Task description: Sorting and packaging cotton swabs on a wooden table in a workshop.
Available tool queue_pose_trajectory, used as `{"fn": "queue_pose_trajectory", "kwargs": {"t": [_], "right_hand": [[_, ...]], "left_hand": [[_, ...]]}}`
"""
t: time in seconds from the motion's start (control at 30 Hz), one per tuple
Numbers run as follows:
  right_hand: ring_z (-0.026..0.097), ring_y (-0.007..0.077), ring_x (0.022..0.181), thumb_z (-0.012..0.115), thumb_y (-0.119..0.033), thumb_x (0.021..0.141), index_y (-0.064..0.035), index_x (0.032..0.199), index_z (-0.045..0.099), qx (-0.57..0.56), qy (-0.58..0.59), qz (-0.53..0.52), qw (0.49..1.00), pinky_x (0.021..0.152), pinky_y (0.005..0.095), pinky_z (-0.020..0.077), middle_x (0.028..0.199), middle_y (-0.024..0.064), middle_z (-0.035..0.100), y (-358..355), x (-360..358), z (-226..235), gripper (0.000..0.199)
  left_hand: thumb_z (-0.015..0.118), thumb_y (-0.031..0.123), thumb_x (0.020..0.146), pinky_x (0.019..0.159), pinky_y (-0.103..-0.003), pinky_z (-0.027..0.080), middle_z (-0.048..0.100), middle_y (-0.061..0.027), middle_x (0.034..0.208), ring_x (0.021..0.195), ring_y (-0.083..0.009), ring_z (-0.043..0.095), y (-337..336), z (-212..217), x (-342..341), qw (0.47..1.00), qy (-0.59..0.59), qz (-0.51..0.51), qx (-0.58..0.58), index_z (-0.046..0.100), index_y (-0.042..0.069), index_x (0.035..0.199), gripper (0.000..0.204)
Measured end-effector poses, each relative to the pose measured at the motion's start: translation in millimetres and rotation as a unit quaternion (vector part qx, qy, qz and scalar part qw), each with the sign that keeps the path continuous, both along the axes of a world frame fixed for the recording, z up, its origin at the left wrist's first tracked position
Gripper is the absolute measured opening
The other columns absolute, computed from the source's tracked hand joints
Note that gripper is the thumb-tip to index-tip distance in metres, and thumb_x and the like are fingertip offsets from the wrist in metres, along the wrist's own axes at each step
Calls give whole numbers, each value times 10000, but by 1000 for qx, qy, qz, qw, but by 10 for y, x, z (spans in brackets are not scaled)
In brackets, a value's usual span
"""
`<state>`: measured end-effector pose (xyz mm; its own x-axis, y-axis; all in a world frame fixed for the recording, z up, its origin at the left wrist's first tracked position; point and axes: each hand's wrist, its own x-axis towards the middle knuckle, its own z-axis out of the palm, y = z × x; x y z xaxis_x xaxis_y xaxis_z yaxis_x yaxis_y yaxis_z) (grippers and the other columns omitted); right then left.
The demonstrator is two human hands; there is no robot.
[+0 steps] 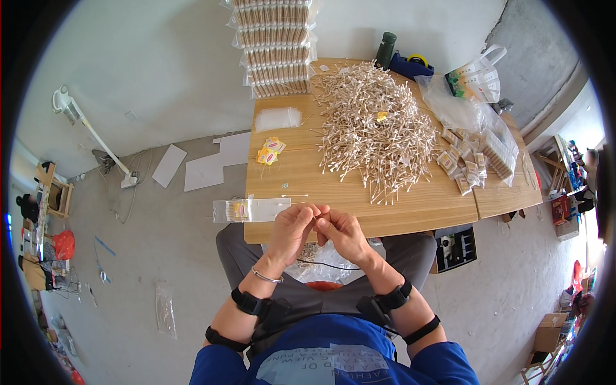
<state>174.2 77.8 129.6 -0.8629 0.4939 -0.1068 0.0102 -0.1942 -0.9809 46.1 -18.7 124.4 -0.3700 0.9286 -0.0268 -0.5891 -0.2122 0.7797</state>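
Observation:
At the table's front edge my left hand [294,231] and my right hand [343,234] meet, fingertips pinched together. Whatever sits between the fingers is too small and covered to make out. Left of my left hand lies a clear plastic sleeve [269,209] with a row of cotton swabs and a yellow card [239,210] in it. A single cotton swab [294,196] rests just beyond my fingers. Farther off, a large heap of loose cotton swabs [375,128] covers the middle of the table, with a small yellow card [382,117] on top.
Yellow and white cards [271,150] and a stack of clear sleeves [278,119] lie at the table's left. Filled swab packs [273,51] tower behind them. Small swab bundles [462,163], a plastic bag [449,102], a dark green bottle [385,50] and a blue tape dispenser [410,66] stand right and back.

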Motion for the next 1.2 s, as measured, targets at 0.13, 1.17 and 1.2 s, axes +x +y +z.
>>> {"fn": "queue_pose_trajectory", "kwargs": {"t": [0.13, 1.17, 1.2], "right_hand": [[551, 81, 689, 605, -148, 956, 15, 919, 601, -32, 26, 4, 999, 627, 230, 457, 733, 40, 604, -28, -5, 17, 167], [582, 107, 733, 478, -221, 1018, 3, 882, 607, 14, 21, 52, 998, 717, 260, 478, 763, 52, 640, -29, 37, 61, 292], [582, 107, 733, 473, -224, 1020, 3, 880, 607, 6, 15, 48, 999, 717, 260, 478, 760, 54, 640, -31, 37, 62, 298]], "left_hand": [[639, 273, 922, 823, -306, 536, 678, -116, 1050, 914, -164, 632, 4, 8, 0, 1000, 7, -1, 2, 652, 38, 948, 237], [651, 180, 919, 773, -285, 548, 686, -118, 1023, 932, -174, 654, -25, 129, -81, 1000, -16, -6, -14, 656, 33, 981, 160], [663, 163, 912, 818, -287, 529, 680, -110, 1009, 942, -168, 646, -22, 108, -81, 1000, -2, 12, -11, 655, 15, 989, 166]]}}
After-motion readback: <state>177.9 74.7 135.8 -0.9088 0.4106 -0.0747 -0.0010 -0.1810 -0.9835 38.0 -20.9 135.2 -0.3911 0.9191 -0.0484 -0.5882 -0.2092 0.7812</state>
